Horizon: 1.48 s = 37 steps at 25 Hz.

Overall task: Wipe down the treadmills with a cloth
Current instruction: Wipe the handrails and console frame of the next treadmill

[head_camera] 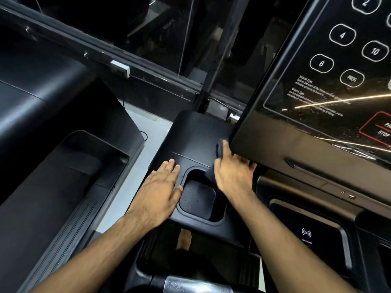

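I stand at a black treadmill whose console tray [196, 132] has a square cup holder [197, 198]. My left hand [163, 187] lies flat, fingers straight, on the tray just left of the cup holder. My right hand [231, 172] presses a dark cloth [221, 148] against the tray where it meets the lower left corner of the glossy control panel [317, 98]. Most of the cloth is hidden under that hand, and its fingertips disappear beneath the panel's edge.
A second black treadmill [53, 144] stands to the left across a narrow strip of pale floor [146, 157]. A wireless charging pad [306, 233] sits lower right. A metal handlebar [190, 284] crosses the bottom. A white wall socket [120, 68] is mounted behind.
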Each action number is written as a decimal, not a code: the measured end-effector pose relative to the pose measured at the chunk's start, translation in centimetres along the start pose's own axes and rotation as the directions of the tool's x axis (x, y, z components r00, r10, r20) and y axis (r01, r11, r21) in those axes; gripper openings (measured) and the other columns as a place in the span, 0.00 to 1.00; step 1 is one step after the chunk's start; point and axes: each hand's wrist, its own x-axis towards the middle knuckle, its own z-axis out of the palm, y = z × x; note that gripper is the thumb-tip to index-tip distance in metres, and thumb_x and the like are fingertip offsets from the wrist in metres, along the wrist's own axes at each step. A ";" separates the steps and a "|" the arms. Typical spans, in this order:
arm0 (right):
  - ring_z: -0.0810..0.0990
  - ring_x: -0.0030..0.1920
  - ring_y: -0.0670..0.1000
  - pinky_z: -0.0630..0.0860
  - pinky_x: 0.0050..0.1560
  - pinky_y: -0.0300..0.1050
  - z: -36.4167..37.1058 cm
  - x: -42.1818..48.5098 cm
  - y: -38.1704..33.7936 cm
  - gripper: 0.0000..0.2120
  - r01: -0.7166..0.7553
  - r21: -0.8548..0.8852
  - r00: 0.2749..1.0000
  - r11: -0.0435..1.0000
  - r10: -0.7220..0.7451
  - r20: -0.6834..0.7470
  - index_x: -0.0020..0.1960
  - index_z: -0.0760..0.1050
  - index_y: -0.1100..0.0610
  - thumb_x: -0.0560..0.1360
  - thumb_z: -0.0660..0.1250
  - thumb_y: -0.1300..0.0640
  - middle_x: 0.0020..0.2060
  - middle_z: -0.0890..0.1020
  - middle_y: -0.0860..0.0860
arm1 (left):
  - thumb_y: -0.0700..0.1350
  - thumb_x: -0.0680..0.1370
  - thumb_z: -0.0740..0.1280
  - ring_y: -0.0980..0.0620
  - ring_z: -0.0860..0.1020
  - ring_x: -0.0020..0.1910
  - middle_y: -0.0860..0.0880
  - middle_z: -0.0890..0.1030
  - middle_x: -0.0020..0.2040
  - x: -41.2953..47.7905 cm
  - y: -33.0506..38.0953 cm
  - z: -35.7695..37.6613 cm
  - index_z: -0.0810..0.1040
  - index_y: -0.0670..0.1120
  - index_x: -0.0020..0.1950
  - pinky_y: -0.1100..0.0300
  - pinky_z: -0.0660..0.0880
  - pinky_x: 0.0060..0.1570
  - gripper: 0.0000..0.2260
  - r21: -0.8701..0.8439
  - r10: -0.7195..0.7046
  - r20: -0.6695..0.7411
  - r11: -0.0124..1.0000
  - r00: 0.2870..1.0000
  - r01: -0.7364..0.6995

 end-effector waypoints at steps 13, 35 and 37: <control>0.50 0.79 0.65 0.56 0.73 0.71 1.2 -7.5 2.7 0.34 0.067 0.176 0.996 0.982 -0.075 0.039 0.82 0.52 0.50 0.79 0.60 0.46 0.80 0.50 0.65 | 0.52 0.83 0.56 0.55 0.46 0.78 0.50 0.49 0.80 -4.6 1.3 0.2 0.52 0.46 0.80 0.60 0.44 0.75 0.27 -0.036 -0.085 -0.051 0.996 0.995 0.083; 0.58 0.79 0.57 0.67 0.69 0.64 1.5 -14.1 1.2 0.37 0.750 0.133 0.660 0.648 -0.748 -0.069 0.80 0.58 0.45 0.72 0.66 0.51 0.81 0.58 0.50 | 0.46 0.84 0.56 0.63 0.46 0.75 0.50 0.52 0.80 -12.4 2.2 0.7 0.55 0.44 0.79 0.72 0.42 0.70 0.24 -0.174 -0.192 -0.083 0.969 0.978 0.176; 0.60 0.78 0.57 0.70 0.69 0.62 1.7 -13.2 3.0 0.36 0.704 0.154 0.707 0.693 -0.705 -0.059 0.80 0.58 0.44 0.73 0.63 0.50 0.80 0.59 0.49 | 0.47 0.84 0.56 0.65 0.45 0.74 0.52 0.51 0.79 -12.7 2.0 0.8 0.54 0.45 0.79 0.75 0.39 0.68 0.25 -0.153 -0.181 -0.088 0.974 0.980 0.166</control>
